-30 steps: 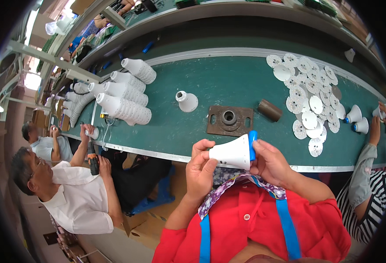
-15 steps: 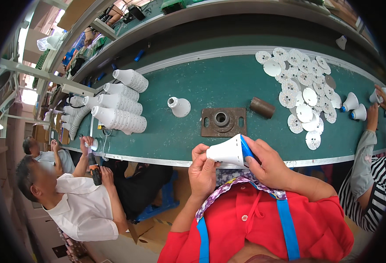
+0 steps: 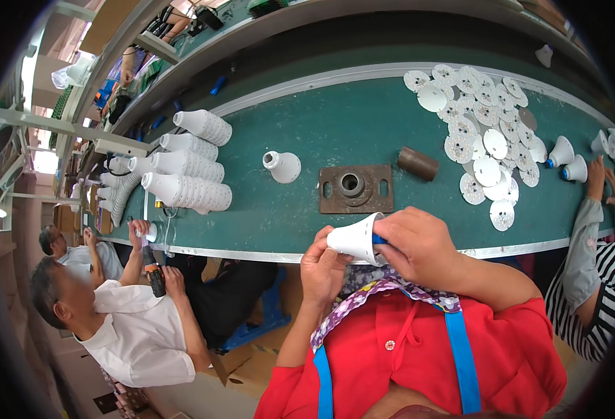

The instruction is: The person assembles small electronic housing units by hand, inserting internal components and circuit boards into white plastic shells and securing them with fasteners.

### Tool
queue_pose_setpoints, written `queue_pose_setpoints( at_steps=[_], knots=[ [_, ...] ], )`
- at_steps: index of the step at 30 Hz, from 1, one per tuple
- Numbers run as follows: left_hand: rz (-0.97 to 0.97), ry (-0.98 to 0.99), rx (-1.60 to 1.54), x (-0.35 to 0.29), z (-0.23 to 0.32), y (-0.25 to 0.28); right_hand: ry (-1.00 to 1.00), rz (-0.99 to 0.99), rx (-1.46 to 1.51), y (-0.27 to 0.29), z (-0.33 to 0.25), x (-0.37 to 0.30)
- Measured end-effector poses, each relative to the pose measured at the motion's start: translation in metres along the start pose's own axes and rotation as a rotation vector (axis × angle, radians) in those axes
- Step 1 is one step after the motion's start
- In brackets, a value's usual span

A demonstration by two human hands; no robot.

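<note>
My left hand (image 3: 320, 269) grips a white cone-shaped lamp housing (image 3: 351, 240) around its narrow end, tilted sideways over the table's front edge. At the wide mouth, my right hand (image 3: 418, 243) has its fingers closed on a blue piece (image 3: 378, 239), which sits partly inside the housing. Most of that piece is hidden by the fingers and the rim. Just beyond my hands lies a brown metal base (image 3: 335, 200) with a raised ring in its middle. A second lamp housing (image 3: 285, 168) stands left of the base, and a brown metal cylinder (image 3: 418, 163) lies to its right.
Stacked white housings (image 3: 190, 187) lie at the left of the green table (image 3: 272, 223). Round white discs (image 3: 489, 133) are heaped at the right, near housings with blue parts (image 3: 562, 151). A co-worker with a power drill (image 3: 154, 274) sits at left; another person's arm (image 3: 585, 237) reaches in at right.
The blue piece has gone from outside the wide rim to partly inside the housing, my right fingers following it into the mouth. My left hand keeps its hold on the narrow end.
</note>
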State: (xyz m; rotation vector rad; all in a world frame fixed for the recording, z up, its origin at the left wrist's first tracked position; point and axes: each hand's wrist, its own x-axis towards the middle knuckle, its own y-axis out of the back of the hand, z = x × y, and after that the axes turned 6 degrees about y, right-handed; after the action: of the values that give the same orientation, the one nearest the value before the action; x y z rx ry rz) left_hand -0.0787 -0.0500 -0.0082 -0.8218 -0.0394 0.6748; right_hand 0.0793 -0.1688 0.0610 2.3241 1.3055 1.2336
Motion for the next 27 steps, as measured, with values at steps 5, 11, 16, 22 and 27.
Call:
queue_pose_setpoints(
  at_steps=[5,11,16,22,27],
  knots=[
    [0.128,0.020,-0.092,-0.001,0.000,0.007,0.154,-0.008,-0.191,-0.007,-0.002,0.005],
    [0.129,0.029,-0.091,0.002,-0.002,0.006,0.171,0.065,-0.175,-0.011,0.005,0.003],
    [0.044,-0.015,-0.098,0.004,-0.002,-0.005,0.129,0.085,-0.118,-0.010,0.011,0.001],
    [0.096,-0.005,-0.095,0.004,-0.001,-0.017,0.133,0.035,-0.096,-0.011,0.013,-0.001],
    [-0.009,0.036,-0.137,0.002,-0.002,-0.015,0.195,-0.019,-0.159,-0.009,0.016,-0.006]
  ],
)
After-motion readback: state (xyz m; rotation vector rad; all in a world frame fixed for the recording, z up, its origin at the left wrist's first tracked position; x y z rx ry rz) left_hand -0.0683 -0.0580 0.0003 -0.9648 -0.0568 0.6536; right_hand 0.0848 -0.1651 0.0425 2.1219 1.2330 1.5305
